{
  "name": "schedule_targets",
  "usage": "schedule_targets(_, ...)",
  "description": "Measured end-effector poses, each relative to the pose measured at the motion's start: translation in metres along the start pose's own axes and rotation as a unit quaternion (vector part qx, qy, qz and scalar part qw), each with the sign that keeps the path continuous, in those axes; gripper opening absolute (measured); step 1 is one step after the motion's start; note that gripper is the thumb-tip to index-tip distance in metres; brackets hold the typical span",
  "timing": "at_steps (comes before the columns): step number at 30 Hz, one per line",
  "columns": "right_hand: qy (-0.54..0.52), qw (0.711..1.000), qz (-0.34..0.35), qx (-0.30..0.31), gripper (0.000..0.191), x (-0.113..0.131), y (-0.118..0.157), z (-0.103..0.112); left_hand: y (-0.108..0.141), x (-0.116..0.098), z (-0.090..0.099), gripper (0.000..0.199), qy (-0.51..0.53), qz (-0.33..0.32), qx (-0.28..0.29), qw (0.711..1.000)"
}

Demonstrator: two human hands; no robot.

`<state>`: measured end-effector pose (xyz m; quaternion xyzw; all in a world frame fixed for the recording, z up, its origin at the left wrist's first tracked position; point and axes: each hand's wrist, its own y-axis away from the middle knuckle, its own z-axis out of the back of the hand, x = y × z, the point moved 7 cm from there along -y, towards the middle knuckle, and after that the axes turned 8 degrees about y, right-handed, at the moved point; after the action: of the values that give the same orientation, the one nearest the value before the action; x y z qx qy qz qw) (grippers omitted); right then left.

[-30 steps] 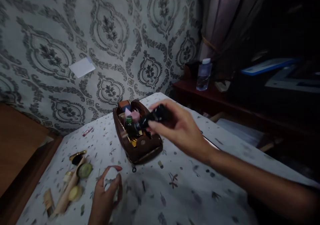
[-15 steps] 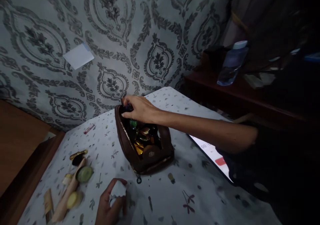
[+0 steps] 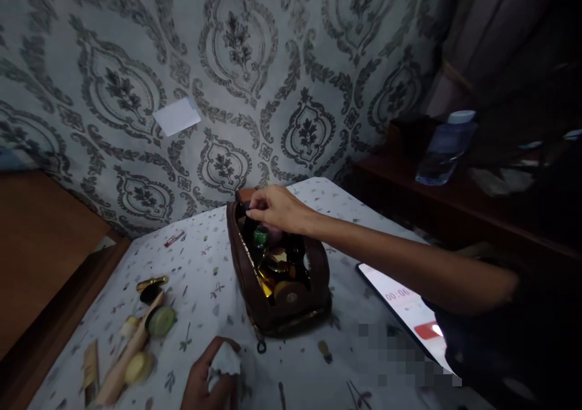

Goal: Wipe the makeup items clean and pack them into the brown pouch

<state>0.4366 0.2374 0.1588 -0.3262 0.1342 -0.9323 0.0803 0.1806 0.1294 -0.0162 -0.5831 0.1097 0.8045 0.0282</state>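
Over a leaf-print cloth (image 3: 204, 304), your left hand (image 3: 202, 379) grips a white wad (image 3: 226, 360) while your right hand (image 3: 280, 208), its hold unclear, reaches inside the crowded brown bag (image 3: 297, 319), seemingly needing care.

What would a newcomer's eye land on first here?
Probably the open brown bag near the centre, with the right hand at its far end. Next might be the lit phone to the bag's right and the boldly patterned wall behind. In the foreground, the left hand grips something white.

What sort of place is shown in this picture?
Probably a room in someone's home: damask-patterned wallpaper, a leaf-printed cloth under a brown zippered bag, and a tied-back curtain.
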Motion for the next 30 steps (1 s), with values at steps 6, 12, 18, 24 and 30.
schedule_targets(6,0.031,0.999,0.000,-0.044,0.011,0.005,-0.002,0.007,0.005,-0.008,-0.003,0.024,-0.009,0.003,0.009,1.000)
schedule_targets(12,-0.085,0.993,-0.024,-0.080,0.015,0.012,0.013,0.046,0.007,-0.001,-0.001,0.028,-0.014,0.040,0.005,0.999)
schedule_targets(18,-0.172,0.984,-0.025,-0.026,0.026,0.015,0.033,0.058,0.004,-0.003,0.002,0.026,-0.054,0.010,0.000,0.998)
schedule_targets(24,-0.035,0.998,0.043,0.013,0.027,0.013,0.038,0.046,0.003,-0.005,0.004,0.027,-0.082,0.003,-0.011,0.997)
schedule_targets(30,0.019,0.996,0.068,0.044,0.030,0.005,0.043,0.039,0.000,0.006,0.013,0.033,-0.086,0.012,0.011,0.996)
